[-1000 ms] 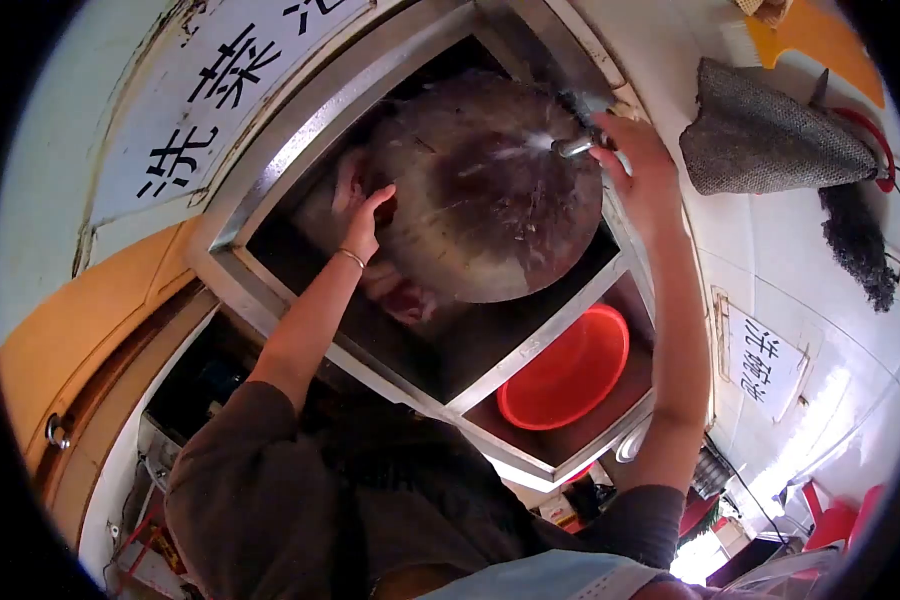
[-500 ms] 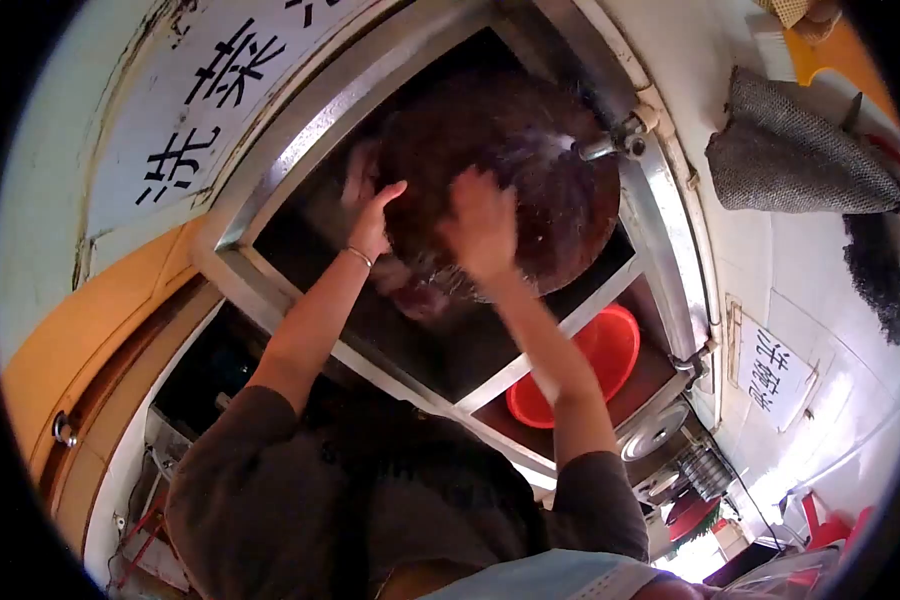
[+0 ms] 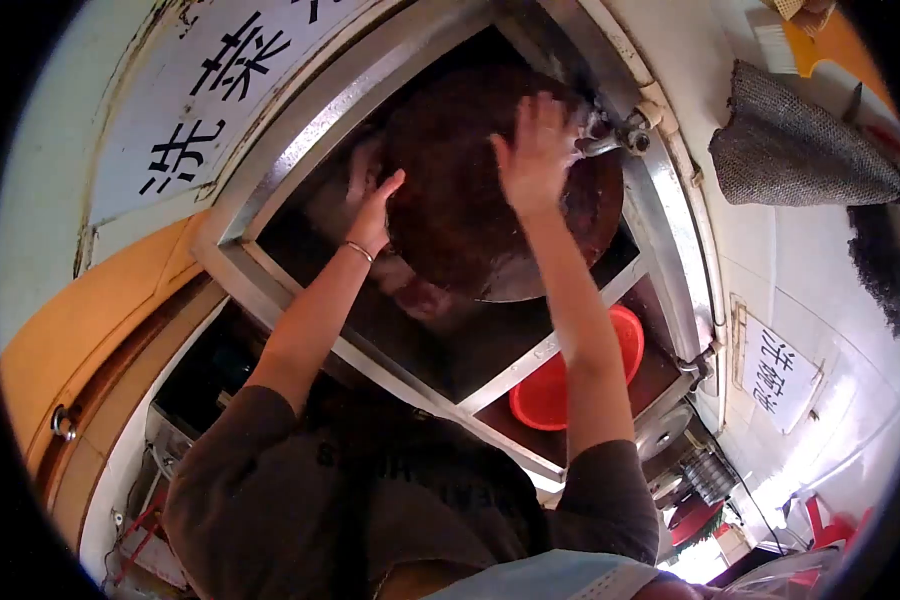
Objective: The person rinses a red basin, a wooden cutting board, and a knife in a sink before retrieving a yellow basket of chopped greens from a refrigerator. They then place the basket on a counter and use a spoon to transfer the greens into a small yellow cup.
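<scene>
A large round brown chopping board (image 3: 460, 200) stands tilted in the steel sink, its broad wet face towards me. My left hand (image 3: 374, 220) grips the board's left edge, thumb along the rim and fingers hidden behind it. A thin bracelet (image 3: 361, 252) circles that wrist. Over the upper right of the board, my right hand (image 3: 536, 160) lies flat with its fingers spread, close to the metal tap (image 3: 625, 137). Water runs from the tap beside the fingers.
Pinkish patches (image 3: 420, 297) show low in the sink. A red basin (image 3: 545, 395) sits in the neighbouring compartment, across the steel divider (image 3: 510, 380). On the right-hand wall hang a grey mesh cloth (image 3: 805, 145) and a paper sign (image 3: 776, 372). A yellow-handled brush (image 3: 776, 48) is above them.
My right hand has moved up and right across the board, from its lower middle to beside the tap. Splashing on the board's face has lessened. My left hand stays at the rim.
</scene>
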{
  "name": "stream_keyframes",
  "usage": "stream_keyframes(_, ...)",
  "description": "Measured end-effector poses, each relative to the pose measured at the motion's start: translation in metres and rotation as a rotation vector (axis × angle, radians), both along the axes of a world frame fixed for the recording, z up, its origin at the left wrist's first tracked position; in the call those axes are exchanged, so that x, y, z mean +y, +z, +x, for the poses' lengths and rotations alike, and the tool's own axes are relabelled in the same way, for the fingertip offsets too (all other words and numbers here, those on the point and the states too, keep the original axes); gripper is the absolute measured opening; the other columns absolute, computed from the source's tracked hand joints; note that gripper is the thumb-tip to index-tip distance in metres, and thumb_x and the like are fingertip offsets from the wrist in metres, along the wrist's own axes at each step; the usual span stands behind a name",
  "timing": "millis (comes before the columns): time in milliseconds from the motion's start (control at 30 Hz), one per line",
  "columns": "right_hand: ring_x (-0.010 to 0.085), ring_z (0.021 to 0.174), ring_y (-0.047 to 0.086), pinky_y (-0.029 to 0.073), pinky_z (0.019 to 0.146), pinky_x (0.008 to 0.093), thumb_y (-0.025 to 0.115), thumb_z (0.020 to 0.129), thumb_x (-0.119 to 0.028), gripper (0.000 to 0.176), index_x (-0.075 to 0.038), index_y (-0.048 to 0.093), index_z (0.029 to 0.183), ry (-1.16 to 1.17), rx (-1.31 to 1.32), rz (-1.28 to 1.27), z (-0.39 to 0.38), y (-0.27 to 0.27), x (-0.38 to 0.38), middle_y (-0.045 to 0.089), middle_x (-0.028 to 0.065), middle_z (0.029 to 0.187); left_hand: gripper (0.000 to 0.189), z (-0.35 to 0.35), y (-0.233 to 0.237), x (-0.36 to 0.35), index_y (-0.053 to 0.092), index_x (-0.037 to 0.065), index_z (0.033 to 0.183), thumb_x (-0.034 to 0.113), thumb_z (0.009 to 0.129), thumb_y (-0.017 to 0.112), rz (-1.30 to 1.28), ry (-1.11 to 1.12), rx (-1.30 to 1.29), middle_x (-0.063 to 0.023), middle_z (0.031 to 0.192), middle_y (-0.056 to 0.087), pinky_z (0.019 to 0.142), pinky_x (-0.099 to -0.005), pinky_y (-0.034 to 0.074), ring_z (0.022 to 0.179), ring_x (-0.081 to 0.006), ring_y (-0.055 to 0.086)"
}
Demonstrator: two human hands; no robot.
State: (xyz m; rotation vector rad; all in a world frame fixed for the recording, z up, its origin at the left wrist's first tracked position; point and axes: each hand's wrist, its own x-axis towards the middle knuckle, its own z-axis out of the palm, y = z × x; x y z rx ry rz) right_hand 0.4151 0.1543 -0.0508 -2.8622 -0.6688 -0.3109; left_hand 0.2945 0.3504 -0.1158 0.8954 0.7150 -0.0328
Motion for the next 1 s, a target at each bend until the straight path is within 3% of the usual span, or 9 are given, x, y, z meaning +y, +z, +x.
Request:
stream_keyframes(100, 0.0282, 0.129, 0.034, 0.026, 0.103, 0.0515, 0.057, 0.080, -0.039, 0.061, -0.009, 0.043, 0.131, 0.218, 0.224, -0.237, -0.049, 0.007, 0.061, 0.040, 0.0100, 0.138, 0.063, 0.007, 0.012, 0.000, 0.040, 0.011, 0.133, 0.022, 0.079, 0.070, -0.365, 0.048, 0.148, -0.0084, 0.131, 0.047, 0.100, -0.0355, 0.036, 0.118, -0.0230, 0.044)
stream_keyframes(267, 0.0220, 0.131, 0.032, 0.022, 0.108, 0.0481, 0.055, 0.080, -0.034, 0.060, -0.013, 0.042, 0.134, 0.625, 0.418, -0.082, -0.165, -0.038, 0.012, 0.037, 0.0027, 0.142, 0.079, 0.009, 0.000, 0.002, 0.025, 0.018, 0.143, 0.044, 0.081, 0.065, 0.016, -0.079, 0.070, -0.0043, 0.142, 0.034, 0.103, -0.0490, 0.033, 0.129, -0.0253, 0.033)
stream_keyframes(467, 0.0303, 0.129, 0.034, 0.026, 0.102, 0.0572, 0.055, 0.086, -0.031, 0.048, -0.010, 0.047, 0.129, -0.037, 0.066, -0.219, -0.035, 0.009, -0.064, 0.041, 0.0115, 0.137, 0.082, 0.010, 0.010, 0.000, 0.019, 0.021, 0.145, 0.043, 0.081, 0.065, -0.025, -0.075, 0.128, -0.0069, 0.144, 0.029, 0.103, -0.0478, 0.033, 0.130, -0.0265, 0.032)
stream_keyframes(567, 0.0340, 0.119, 0.044, 0.033, 0.099, 0.0538, 0.055, 0.086, -0.020, 0.039, -0.008, 0.052, 0.123, 0.011, -0.125, -0.108, 0.008, 0.014, -0.085, 0.045, 0.0137, 0.133, 0.084, 0.010, 0.007, 0.003, 0.018, 0.020, 0.145, 0.041, 0.080, 0.067, -0.119, -0.069, 0.090, -0.0071, 0.145, 0.028, 0.103, -0.0465, 0.033, 0.130, -0.0266, 0.032)
stream_keyframes(667, 0.0330, 0.091, 0.058, 0.048, 0.083, 0.0413, 0.055, 0.083, -0.007, 0.040, -0.004, 0.051, 0.123, -0.245, 0.007, 0.168, 0.016, -0.008, -0.118, 0.058, 0.0159, 0.113, 0.086, 0.013, 0.002, 0.006, 0.017, 0.017, 0.146, 0.040, 0.080, 0.067, -0.085, -0.050, 0.053, -0.0069, 0.146, 0.026, 0.104, -0.0454, 0.032, 0.130, -0.0266, 0.032)
stream_keyframes(733, 0.0268, 0.090, 0.059, 0.052, 0.075, 0.0331, 0.055, 0.084, -0.006, 0.039, -0.002, 0.050, 0.123, -0.305, -0.032, 0.761, 0.017, 0.043, -0.100, 0.058, 0.0161, 0.112, 0.088, 0.015, 0.007, 0.005, 0.016, 0.016, 0.146, 0.041, 0.079, 0.067, -0.073, -0.029, 0.021, -0.0070, 0.146, 0.026, 0.105, -0.0452, 0.032, 0.130, -0.0265, 0.032)
stream_keyframes(800, 0.0244, 0.086, 0.061, 0.051, 0.072, 0.0348, 0.058, 0.083, -0.004, 0.038, -0.005, 0.051, 0.120, -0.031, 0.026, 0.598, 0.019, 0.091, -0.100, 0.059, 0.0165, 0.106, 0.090, 0.016, 0.018, 0.005, 0.015, 0.016, 0.146, 0.044, 0.078, 0.067, -0.003, -0.048, 0.112, -0.0078, 0.146, 0.027, 0.105, -0.0456, 0.030, 0.130, -0.0265, 0.032)
stream_keyframes(867, 0.0295, 0.080, 0.062, 0.053, 0.066, 0.0390, 0.059, 0.086, -0.018, 0.041, -0.010, 0.048, 0.125, 0.165, 0.116, -0.009, 0.034, 0.139, -0.102, 0.057, 0.0167, 0.109, 0.091, 0.012, 0.003, 0.010, 0.015, 0.017, 0.146, 0.046, 0.078, 0.067, -0.014, -0.091, 0.147, -0.0081, 0.146, 0.027, 0.106, -0.0460, 0.030, 0.131, -0.0266, 0.031)
stream_keyframes(1000, 0.0312, 0.084, 0.061, 0.051, 0.063, 0.0407, 0.057, 0.088, -0.027, 0.033, -0.005, 0.053, 0.112, 0.116, 0.213, -0.334, 0.047, 0.165, -0.084, 0.061, 0.0177, 0.091, 0.091, 0.013, 0.002, 0.003, 0.016, 0.017, 0.146, 0.049, 0.077, 0.066, -0.051, -0.062, 0.167, -0.0086, 0.146, 0.027, 0.106, -0.0473, 0.030, 0.132, -0.0270, 0.029)
